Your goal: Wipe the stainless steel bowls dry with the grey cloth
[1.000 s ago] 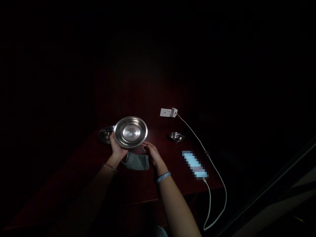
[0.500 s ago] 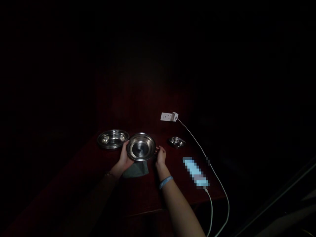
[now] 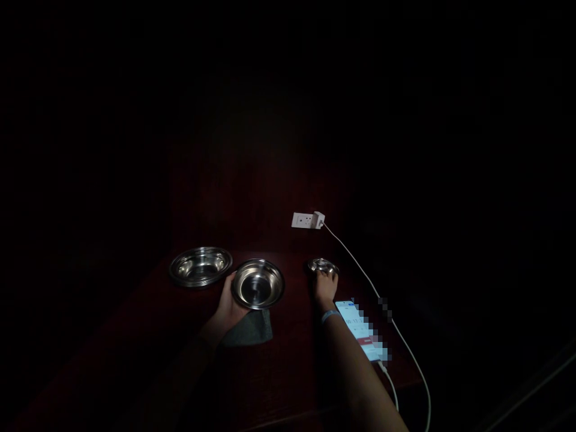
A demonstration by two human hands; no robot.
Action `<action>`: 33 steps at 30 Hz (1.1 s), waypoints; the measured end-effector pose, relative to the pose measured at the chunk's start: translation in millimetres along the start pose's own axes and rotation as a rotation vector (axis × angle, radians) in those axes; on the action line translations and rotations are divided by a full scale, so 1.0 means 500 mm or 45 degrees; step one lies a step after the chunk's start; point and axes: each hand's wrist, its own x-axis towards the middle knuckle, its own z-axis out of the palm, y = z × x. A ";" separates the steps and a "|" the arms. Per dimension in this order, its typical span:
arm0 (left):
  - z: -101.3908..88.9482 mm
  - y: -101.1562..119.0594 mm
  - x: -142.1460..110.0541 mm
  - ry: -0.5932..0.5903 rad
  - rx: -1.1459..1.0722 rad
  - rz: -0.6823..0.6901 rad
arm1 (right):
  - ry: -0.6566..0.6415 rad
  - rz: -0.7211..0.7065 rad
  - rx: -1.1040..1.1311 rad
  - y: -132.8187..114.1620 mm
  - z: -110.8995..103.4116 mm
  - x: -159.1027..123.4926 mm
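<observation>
The scene is very dark. My left hand [image 3: 229, 307] grips the near left rim of a round steel bowl [image 3: 258, 285] that rests on the dark red table [image 3: 288, 360], partly over a grey cloth [image 3: 250, 328]. My right hand [image 3: 324, 284] has reached to the right and lies on a small steel dish [image 3: 321, 266], its fingers curled over the dish's near edge. A second, wider steel bowl [image 3: 200, 266] stands to the left of the first one, apart from both hands.
A lit phone [image 3: 362, 330] lies by my right forearm, with a white cable [image 3: 360, 270] running from it to a white power strip [image 3: 308, 220] at the back. The table's right edge is close to the phone. All beyond is black.
My left hand lowered the tilted steel bowl to the table beside the wider bowl. My right hand left that bowl's rim and moved right onto the small dish.
</observation>
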 end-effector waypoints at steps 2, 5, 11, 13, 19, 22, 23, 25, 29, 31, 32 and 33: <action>-0.003 0.000 0.001 0.002 -0.003 -0.006 | 0.035 -0.043 -0.002 -0.011 -0.014 0.003; -0.006 0.001 0.001 0.016 0.026 -0.019 | 0.205 -0.163 0.147 -0.048 -0.051 -0.018; -0.009 0.000 0.004 -0.073 0.064 -0.064 | 0.326 -0.576 0.547 -0.162 -0.133 -0.152; -0.014 -0.002 0.009 -0.081 0.046 -0.062 | 0.188 -0.728 0.583 -0.196 -0.146 -0.196; -0.030 -0.003 0.021 -0.117 0.013 0.006 | -0.032 -0.806 0.504 -0.246 -0.147 -0.241; -0.034 -0.003 0.023 -0.131 0.004 0.023 | -0.088 -0.759 0.464 -0.248 -0.146 -0.238; -0.034 -0.003 0.024 -0.126 -0.007 0.034 | -0.104 -0.747 0.459 -0.248 -0.147 -0.238; -0.033 -0.005 0.026 -0.112 -0.029 0.054 | -0.121 -0.738 0.455 -0.249 -0.146 -0.238; -0.030 -0.007 0.028 -0.117 -0.063 0.075 | -0.112 -0.742 0.458 -0.257 -0.139 -0.240; -0.029 -0.007 0.029 -0.115 -0.069 0.077 | -0.113 -0.745 0.460 -0.261 -0.132 -0.240; -0.029 -0.007 0.029 -0.113 -0.070 0.074 | -0.115 -0.755 0.464 -0.262 -0.128 -0.239; -0.029 -0.006 0.030 -0.112 -0.072 0.071 | -0.116 -0.771 0.472 -0.262 -0.124 -0.238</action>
